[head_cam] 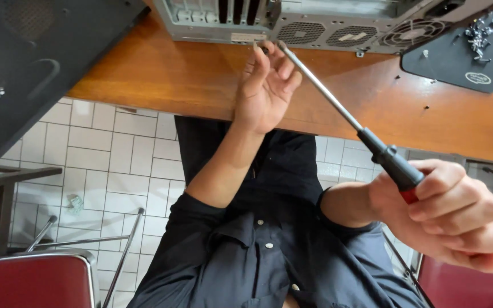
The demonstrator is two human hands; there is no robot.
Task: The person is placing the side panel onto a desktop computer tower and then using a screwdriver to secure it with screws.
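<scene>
My right hand (457, 219) is closed around the black and red handle of a long screwdriver (392, 162). Its metal shaft (323, 85) runs up and left to the back of a grey computer case (315, 25) lying on the wooden table (161, 74). The tip rests near the case's lower rear edge, by the vent grilles. My left hand (266, 85) is raised at that tip, thumb and forefinger pinched on a small dark screw (264, 50), the other fingers beside the shaft.
A black mat (457, 60) with several loose screws lies on the table at the right. A black perforated side panel (24, 63) fills the upper left. Below the table edge are a white tiled floor, red seats (29, 282) and metal chair legs.
</scene>
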